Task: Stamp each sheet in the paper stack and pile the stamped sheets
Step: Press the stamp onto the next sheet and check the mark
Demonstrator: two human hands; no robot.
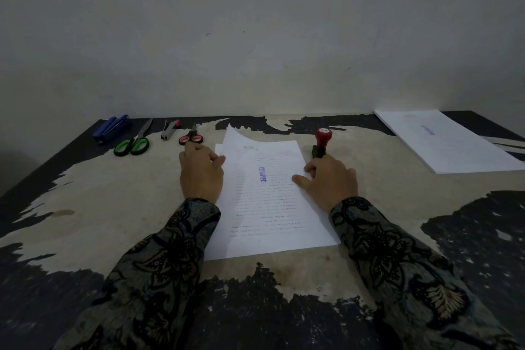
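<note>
A paper stack (272, 207) lies in front of me on the worn table (108, 202). Its top sheet carries a purple stamp mark (263, 174). My left hand (200, 175) pinches the top sheet's left edge near the far corner, and that corner curls up off the stack. My right hand (331, 183) rests at the stack's right edge with its thumb on the paper. Its fingers curl around the lower end of a stamp (322, 142) with a red knob and black body. A pile of stamped sheets (449, 142) lies at the far right.
Along the table's far left edge lie a blue stapler (112, 128), green-handled scissors (132, 145), a small grey and red stapler (169, 131) and red-handled scissors (191, 138). A plain wall stands right behind the table.
</note>
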